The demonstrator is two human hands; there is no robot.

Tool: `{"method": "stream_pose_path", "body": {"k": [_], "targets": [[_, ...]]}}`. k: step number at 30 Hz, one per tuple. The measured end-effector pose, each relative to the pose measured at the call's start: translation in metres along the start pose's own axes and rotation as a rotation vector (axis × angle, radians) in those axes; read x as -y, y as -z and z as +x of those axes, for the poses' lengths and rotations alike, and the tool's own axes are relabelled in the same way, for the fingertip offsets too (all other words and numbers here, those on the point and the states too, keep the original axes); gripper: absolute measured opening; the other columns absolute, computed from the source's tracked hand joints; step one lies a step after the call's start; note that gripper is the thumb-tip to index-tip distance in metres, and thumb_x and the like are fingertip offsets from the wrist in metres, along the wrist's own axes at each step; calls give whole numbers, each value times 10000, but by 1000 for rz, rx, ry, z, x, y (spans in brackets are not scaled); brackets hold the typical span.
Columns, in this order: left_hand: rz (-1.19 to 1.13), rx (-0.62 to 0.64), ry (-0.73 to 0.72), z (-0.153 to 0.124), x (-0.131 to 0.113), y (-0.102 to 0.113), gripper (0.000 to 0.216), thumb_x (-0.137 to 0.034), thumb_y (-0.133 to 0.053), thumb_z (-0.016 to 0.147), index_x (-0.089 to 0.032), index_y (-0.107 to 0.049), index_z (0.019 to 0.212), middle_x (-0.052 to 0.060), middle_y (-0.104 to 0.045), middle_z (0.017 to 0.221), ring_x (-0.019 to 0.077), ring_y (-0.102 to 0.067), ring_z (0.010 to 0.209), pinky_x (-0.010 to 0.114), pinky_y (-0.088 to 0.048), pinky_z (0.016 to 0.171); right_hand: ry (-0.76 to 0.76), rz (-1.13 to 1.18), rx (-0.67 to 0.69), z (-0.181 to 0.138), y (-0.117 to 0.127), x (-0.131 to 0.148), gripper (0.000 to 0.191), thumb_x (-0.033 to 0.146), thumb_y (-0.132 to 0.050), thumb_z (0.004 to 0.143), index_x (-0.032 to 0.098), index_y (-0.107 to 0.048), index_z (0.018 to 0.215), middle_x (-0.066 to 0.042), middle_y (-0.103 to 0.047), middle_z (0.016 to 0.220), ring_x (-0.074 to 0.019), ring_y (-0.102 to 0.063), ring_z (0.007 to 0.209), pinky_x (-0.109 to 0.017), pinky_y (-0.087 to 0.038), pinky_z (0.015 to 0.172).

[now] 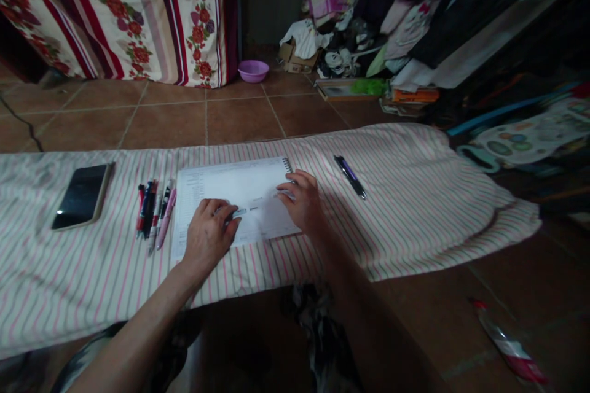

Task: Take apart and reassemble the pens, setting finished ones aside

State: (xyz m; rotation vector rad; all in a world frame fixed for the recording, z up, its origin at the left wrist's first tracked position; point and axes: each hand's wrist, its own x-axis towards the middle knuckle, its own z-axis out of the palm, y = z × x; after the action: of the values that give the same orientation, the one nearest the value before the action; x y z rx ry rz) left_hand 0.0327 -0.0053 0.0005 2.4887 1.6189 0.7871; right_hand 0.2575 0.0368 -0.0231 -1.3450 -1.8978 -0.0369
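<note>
My left hand rests over a spiral-bound pad of white paper. Its thumb and fingers are closed on a pale, slim pen part. A short dark piece lies on the paper just off that part's end. Over the pad's right side, my right hand has its thumb and fingers brought together. Something small and pale seems to be at its fingertips, too blurred to name. Left of the pad lie several pens side by side. To its right is a black and purple pen.
A smartphone lies at the left on the striped cloth. Beyond, on the tiled floor, are a purple basin and a heap of clothes. A plastic bottle lies at the lower right. A flowered curtain hangs behind.
</note>
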Motion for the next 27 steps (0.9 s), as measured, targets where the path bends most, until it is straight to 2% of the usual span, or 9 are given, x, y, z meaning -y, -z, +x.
{"method": "stream_pose_path", "body": {"k": [13,21,27], "targets": [[12,3,0,1,-2,1,231,-286,-546,812,-151,-651,968,87,-609,925,238,-493,895,390,-458,810,44,69,-69,2,-1,9,65,171,-614,767,212,-652,800,-78,-573,961,-243,-469,1086,-434,-438,953],[21,13,4,0,0,5,227,-261,-544,808,-144,-649,972,93,-611,918,242,-488,893,398,-465,797,96,135,95,3,-6,32,60,182,-639,756,220,-675,787,-62,-582,986,-239,-419,1136,-419,-405,983],[9,7,-1,-1,0,7,207,-247,-540,806,-162,-647,962,88,-610,909,238,-498,888,404,-470,790,141,138,201,2,-9,40,75,208,-634,762,221,-694,804,-77,-548,1104,-254,-354,1206,-439,-361,1012]]}}
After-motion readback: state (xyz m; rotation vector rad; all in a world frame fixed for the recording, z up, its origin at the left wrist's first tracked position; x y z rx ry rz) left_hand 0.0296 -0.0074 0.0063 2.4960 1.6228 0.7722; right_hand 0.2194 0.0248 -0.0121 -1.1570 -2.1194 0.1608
